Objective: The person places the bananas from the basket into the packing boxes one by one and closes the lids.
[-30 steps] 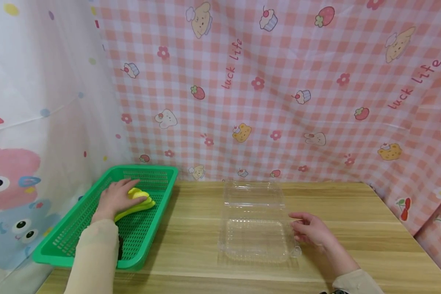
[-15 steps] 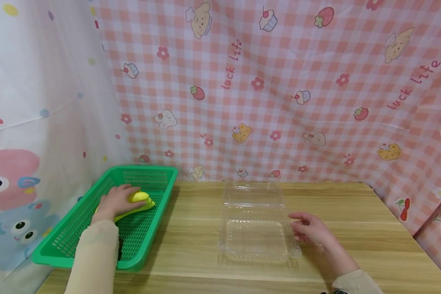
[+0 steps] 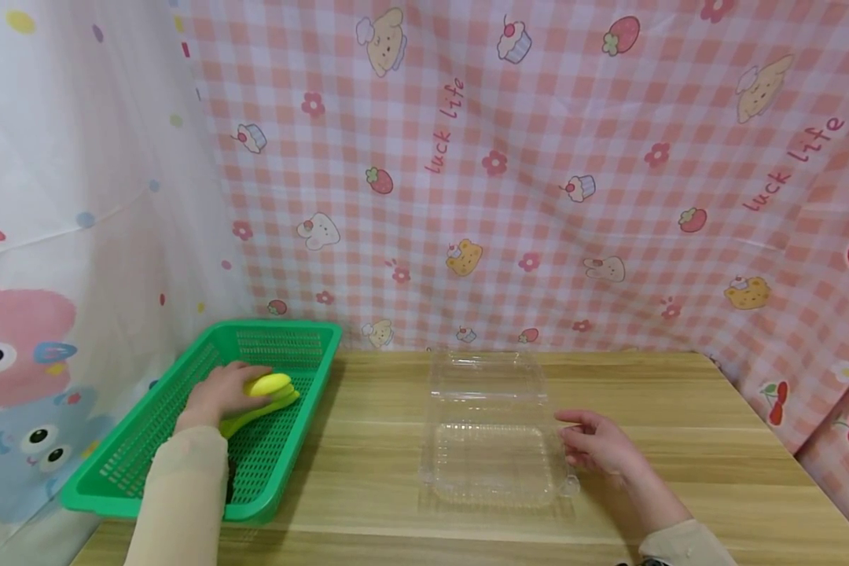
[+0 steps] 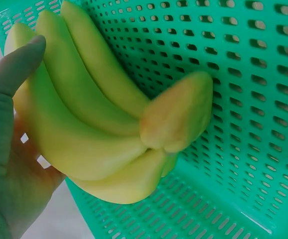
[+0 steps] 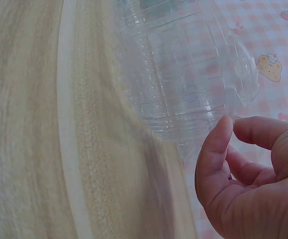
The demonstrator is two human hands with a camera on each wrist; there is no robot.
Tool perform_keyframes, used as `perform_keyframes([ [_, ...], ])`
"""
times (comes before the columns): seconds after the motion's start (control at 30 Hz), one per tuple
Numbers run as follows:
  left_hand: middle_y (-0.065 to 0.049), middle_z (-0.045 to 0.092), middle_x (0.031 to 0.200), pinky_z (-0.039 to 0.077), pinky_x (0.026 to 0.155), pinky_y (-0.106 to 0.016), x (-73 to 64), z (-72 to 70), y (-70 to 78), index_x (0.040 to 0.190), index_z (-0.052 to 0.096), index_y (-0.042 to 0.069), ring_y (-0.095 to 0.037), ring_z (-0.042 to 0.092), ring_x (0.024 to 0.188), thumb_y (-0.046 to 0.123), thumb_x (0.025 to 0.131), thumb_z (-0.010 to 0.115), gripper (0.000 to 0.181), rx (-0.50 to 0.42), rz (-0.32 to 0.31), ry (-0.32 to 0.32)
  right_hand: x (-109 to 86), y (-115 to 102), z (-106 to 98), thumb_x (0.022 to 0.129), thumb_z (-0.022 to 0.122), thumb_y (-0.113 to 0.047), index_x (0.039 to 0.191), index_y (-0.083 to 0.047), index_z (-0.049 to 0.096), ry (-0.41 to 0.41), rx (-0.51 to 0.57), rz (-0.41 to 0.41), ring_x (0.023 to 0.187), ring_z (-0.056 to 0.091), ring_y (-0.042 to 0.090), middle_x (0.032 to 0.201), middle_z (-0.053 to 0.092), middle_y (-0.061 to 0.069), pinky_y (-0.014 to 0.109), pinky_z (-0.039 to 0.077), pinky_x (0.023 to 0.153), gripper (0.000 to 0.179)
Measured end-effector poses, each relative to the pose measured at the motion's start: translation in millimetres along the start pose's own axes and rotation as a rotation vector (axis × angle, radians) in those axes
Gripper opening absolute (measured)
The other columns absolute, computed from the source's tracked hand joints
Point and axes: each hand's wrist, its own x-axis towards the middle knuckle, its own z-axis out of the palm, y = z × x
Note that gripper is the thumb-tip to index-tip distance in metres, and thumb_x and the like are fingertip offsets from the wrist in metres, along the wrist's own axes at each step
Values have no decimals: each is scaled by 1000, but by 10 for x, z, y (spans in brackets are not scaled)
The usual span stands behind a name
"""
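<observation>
A bunch of yellow bananas [image 3: 272,387] lies in a green plastic basket [image 3: 331,339]. My left hand [image 3: 219,395] reaches into the basket and grips the bunch, its thumb over one banana [image 4: 91,142] in the left wrist view; the other fingers are mostly hidden behind the fruit. To the right, a clear plastic clamshell box [image 3: 495,464] stands on the table with its lid raised towards the back. With thumb and index finger my right hand [image 3: 601,446] pinches the right edge of this box, seen closer in the right wrist view.
A dark object [image 3: 230,481], partly hidden by the left sleeve, lies near the basket's front end. The wooden table [image 3: 375,472] reaches back to a pink checked cloth [image 3: 410,212]. A white printed curtain [image 3: 113,236] hangs beside the basket on the left.
My left hand has lowered onto the bananas and its fingers have closed round them; the top banana now shows more. My right hand and the clear box have stayed in place.
</observation>
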Motion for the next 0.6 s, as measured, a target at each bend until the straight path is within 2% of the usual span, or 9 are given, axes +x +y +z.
perform_keyframes([
  [0.17,-32,50,133,47,79,-65,5,21,-28,134,60,5,-51,50,109,33,88,73,56,-27,14,-2,7,7,-1,97,55,3,138,20,32,3,-8,-1,69,56,9,84,53,3,21,54,60,50],
  [0.6,-29,55,127,47,81,-61,33,42,-73,130,64,5,-46,52,106,31,85,76,53,-48,46,40,5,3,1,98,55,1,138,20,34,14,-21,6,70,56,9,85,53,4,21,54,60,49],
])
